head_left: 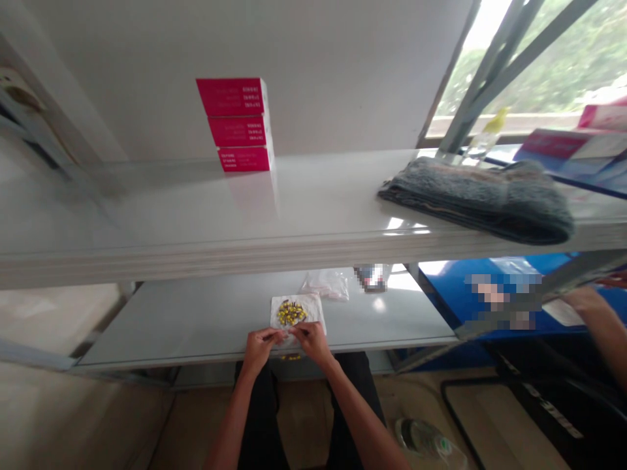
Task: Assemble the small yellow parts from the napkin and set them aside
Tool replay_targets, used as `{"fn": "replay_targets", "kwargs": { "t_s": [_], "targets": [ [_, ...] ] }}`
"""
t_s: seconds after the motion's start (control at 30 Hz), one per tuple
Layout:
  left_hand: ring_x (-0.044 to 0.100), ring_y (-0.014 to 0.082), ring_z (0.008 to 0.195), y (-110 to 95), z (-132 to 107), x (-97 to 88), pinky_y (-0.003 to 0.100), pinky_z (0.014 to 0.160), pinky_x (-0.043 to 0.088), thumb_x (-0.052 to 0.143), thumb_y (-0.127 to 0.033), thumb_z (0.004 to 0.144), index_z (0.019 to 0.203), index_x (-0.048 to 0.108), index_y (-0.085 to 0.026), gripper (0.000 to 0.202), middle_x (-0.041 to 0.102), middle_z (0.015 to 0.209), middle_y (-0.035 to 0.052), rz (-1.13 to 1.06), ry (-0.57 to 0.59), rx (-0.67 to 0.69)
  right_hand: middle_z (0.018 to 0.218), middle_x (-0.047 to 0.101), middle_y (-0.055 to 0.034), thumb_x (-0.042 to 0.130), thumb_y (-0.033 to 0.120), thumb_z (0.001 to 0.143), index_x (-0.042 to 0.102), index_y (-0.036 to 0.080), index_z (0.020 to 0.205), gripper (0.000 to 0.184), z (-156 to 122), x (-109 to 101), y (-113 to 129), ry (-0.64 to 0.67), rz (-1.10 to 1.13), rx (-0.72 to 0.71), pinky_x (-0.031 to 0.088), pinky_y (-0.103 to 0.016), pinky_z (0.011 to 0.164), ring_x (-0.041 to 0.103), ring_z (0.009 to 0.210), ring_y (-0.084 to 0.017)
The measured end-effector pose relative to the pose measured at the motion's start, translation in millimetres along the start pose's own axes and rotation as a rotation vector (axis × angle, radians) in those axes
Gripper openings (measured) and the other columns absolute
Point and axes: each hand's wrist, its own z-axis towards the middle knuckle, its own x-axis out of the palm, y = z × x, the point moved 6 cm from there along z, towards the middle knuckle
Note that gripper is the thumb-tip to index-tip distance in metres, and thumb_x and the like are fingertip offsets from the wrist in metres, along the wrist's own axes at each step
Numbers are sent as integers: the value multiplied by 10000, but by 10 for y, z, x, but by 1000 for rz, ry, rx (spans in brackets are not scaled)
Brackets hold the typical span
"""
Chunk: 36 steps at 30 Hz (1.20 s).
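A white cloth or paper sheet (316,307) lies near the front edge of the lower shelf. On it sits a heap of small yellow and dark pieces (292,313), too small to name. Just in front of this heap, my left hand (262,346) is closed in a pinch. My right hand (311,338) pinches close beside it, the fingertips of both nearly meeting. Whatever lies between the fingers is too small to make out. Behind the sheet rests a clear plastic bag (327,284).
Above my hands runs an upper shelf (161,215) carrying stacked red boxes (240,130) and a folded grey towel (480,196). At the right, a person's arm (600,320) reaches over a blue table (441,281). A clear bottle-like container (426,440) is on the floor.
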Motion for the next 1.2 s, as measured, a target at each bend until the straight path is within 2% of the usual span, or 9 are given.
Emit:
{"fn": "replay_targets", "kwargs": {
  "t_s": [0.17, 0.37, 0.5, 0.57, 0.63, 0.73, 0.9, 1.1, 1.2],
  "targets": [
    [686, 222, 625, -122, 64, -92, 301, 662, 541, 670, -556, 801, 747, 786, -146, 429, 744, 646, 57, 1, 1, 47, 453, 514, 6, 591, 526, 918, 692, 149, 575, 520, -10, 6, -130, -6, 111, 79, 320, -241, 511, 427, 465, -107],
    [634, 195, 569, -243, 573, -743, 291, 601, 519, 607, -599, 844, 880, 783, -120, 512, 711, 618, 44, 106, -134, 96, 511, 585, -32, 409, 582, 987, 713, 115, 689, 632, -17, -72, -240, -204, 151, 162, 334, -233, 481, 448, 451, -112],
    [692, 301, 971, -301, 756, -1043, 454, 923, 531, 571, -595, 857, 992, 774, -158, 501, 775, 1000, 128, 484, -277, 366, 657, 662, -43, 460, 454, 991, 720, 143, 729, 483, 78, -319, -159, -323, -72, 34, 411, -246, 581, 531, 564, -136],
    [636, 312, 1139, -270, 671, -974, 501, 1032, 472, 516, -506, 922, 1118, 741, -158, 458, 725, 1187, 151, 635, -302, 479, 863, 722, -72, 472, 329, 977, 741, 160, 955, 319, 196, -615, -131, -465, -279, -27, 461, -285, 718, 584, 696, -167],
    [617, 269, 1195, -167, 546, -751, 462, 1058, 472, 461, -403, 975, 1224, 694, -189, 403, 700, 1257, 119, 715, -172, 526, 1030, 729, -93, 470, 198, 944, 696, 179, 1166, 318, 383, -911, -146, -541, -490, -31, 455, -330, 854, 603, 878, -207],
    [574, 274, 1278, 20, 372, -441, 472, 1080, 462, 479, -363, 973, 1258, 674, -196, 384, 649, 1351, 110, 833, -27, 523, 1138, 721, -116, 555, 108, 855, 665, 180, 1262, 427, 744, -1142, -222, -396, -741, -44, 413, -372, 931, 558, 1072, -266],
    [473, 348, 1374, 178, 297, -495, 547, 1112, 412, 530, -362, 939, 1301, 638, -138, 439, 580, 1420, 167, 902, -184, 469, 915, 766, -118, 540, 25, 834, 727, 159, 1143, 385, 1010, -1283, -341, -282, -834, 7, 403, -371, 886, 607, 1004, -263],
    [437, 310, 1398, -394, 81, -484, 523, 1126, 393, 541, -297, 952, 1336, 601, -229, 394, 565, 1443, 114, 709, -323, 653, 1026, 755, -90, 521, 132, 921, 739, 185, 1044, 256, 842, -1160, 166, -352, -562, -161, 458, -350, 903, 645, 973, -224],
    [427, 302, 1395, -830, 33, -254, 522, 1144, 359, 627, -328, 918, 1351, 570, -253, 443, 573, 1425, 101, 578, -215, 723, 1007, 758, -49, 573, 197, 925, 730, 219, 1079, 222, 675, -747, 538, -102, -195, -273, 518, -285, 806, 682, 843, -172]
  ]
}}
